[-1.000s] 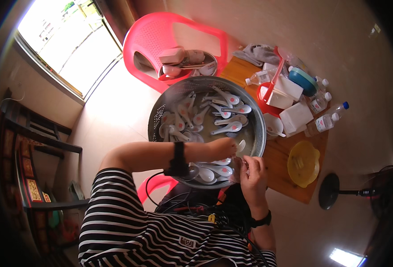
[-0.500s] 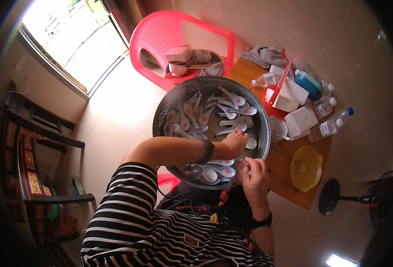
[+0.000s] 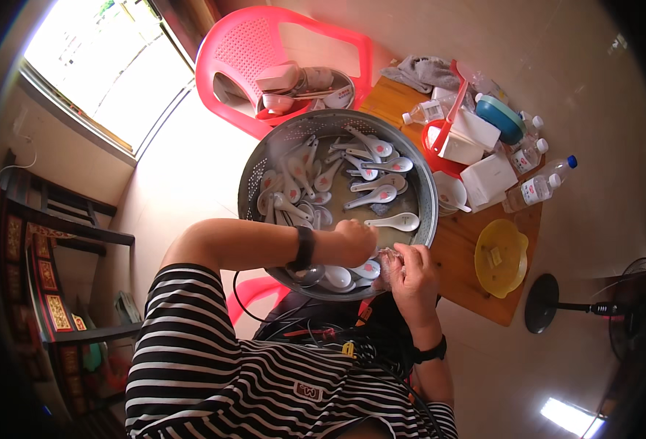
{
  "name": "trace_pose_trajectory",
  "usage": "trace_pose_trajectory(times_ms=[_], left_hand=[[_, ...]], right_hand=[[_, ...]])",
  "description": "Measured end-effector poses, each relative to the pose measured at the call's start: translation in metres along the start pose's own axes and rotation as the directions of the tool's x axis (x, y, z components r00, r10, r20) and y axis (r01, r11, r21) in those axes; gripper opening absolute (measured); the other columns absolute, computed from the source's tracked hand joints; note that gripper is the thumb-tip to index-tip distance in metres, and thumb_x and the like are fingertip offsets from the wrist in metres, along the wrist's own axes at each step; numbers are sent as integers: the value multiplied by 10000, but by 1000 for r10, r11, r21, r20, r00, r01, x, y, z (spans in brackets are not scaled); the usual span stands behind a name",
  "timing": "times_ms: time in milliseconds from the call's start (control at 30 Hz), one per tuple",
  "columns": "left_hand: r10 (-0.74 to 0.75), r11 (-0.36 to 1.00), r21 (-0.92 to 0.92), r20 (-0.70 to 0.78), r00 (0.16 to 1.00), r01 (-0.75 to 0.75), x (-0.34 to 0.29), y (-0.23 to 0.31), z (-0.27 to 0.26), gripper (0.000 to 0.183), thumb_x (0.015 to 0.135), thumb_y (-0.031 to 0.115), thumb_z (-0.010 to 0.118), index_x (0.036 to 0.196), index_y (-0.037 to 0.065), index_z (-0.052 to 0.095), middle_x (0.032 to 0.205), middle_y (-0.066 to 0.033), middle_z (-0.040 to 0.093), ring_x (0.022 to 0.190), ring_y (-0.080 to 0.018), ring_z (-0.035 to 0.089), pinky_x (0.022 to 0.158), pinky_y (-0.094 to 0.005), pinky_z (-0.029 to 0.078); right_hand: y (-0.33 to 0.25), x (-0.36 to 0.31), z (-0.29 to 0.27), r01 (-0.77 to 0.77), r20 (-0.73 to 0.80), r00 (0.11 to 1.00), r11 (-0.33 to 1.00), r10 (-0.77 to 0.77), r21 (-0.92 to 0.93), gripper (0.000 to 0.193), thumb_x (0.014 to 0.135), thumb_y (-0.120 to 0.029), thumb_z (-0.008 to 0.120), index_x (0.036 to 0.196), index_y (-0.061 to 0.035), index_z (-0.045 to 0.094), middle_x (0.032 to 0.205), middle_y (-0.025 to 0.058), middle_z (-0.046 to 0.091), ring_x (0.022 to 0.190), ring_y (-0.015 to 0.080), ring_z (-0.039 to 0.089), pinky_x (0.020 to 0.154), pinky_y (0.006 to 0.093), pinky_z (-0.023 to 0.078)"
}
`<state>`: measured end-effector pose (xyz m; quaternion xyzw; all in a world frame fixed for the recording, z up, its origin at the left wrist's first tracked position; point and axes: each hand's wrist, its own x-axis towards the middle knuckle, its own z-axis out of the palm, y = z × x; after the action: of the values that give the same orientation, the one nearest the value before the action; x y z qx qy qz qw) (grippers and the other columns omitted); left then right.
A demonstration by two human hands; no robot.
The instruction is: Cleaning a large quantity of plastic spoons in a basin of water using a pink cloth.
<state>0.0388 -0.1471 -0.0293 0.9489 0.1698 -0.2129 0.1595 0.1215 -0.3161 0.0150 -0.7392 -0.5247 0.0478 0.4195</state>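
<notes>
A large grey metal basin (image 3: 431,212) with a perforated rim holds many white soup spoons (image 3: 376,196) with red flower marks, sitting in cloudy water. My left hand (image 3: 356,241) is closed above the basin's near part; what its fingers hold, if anything, is hidden. Just beyond it lies a white spoon (image 3: 402,222), handle pointing left. My right hand (image 3: 414,274), at the near right rim, grips a crumpled translucent wad (image 3: 390,265). Below my left wrist, several spoons (image 3: 337,276) lie at the near side.
A pink plastic chair (image 3: 239,47) behind the basin bears a bowl of dishes (image 3: 305,91). On the wooden table (image 3: 458,249) at right are a red ladle (image 3: 451,110), a teal bowl (image 3: 500,119), plastic bottles (image 3: 535,190), white boxes (image 3: 487,178) and a yellow basket (image 3: 500,257). A fan (image 3: 542,304) stands farther right.
My left hand has drawn back leftward and nearer to me, and the white spoon with its handle to the left now shows beyond it. My right hand stays by the rim with the wad.
</notes>
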Motion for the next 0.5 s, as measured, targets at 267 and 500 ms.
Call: trace_pose_trajectory(times_ms=[267, 500], left_hand=[[71, 997, -14, 156, 985, -70, 2, -20, 19, 439, 891, 206, 657, 1186, -104, 561, 1078, -189, 730, 1021, -352, 718, 809, -427, 575], [104, 994, 2, 160, 982, -105, 3, -43, 23, 423, 889, 170, 629, 1278, 8, 589, 1030, -210, 721, 971, -353, 723, 761, -444, 585]], right_hand=[[-1, 2, -1, 44, -22, 999, 998, -45, -39, 215, 864, -19, 702, 1073, -20, 653, 961, 134, 609, 743, 286, 640, 626, 366, 522], [2, 1, 0, 32, 10, 999, 999, -32, -10, 217, 857, -36, 715, 1067, -30, 658, 949, 129, 611, 772, 309, 648, 643, 383, 526]])
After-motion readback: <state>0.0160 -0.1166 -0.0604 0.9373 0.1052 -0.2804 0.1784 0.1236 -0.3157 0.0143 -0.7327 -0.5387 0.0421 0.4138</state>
